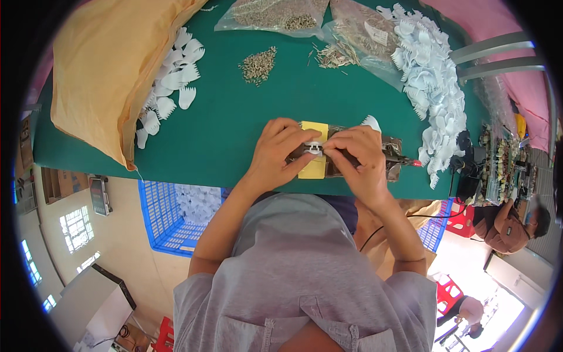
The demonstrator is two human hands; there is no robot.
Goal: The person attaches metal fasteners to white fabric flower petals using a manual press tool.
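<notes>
Near the front of the green table [217, 135], my two hands meet over a yellow pad [313, 171]. Between the fingertips is a small white plastic piece [315, 148] with dark parts at its sides; its exact kind is too small to make out. My left hand [280, 154] pinches it from the left, thumb below and fingers above. From the right, my right hand [359, 154] closes thumb and forefinger on it. Beside the right hand lies a dark, thin tool with a red end [413, 162]. A white toothed plastic piece [370, 122] rests just beyond that hand.
White toothed pieces form a heap [425, 76] at right and another [176, 76] at left, beside a large tan bag [111, 76]. Small metal parts [258, 66] and pins [335, 56] lie before clear bags [270, 14]. A blue basket [161, 217] stands below the table edge.
</notes>
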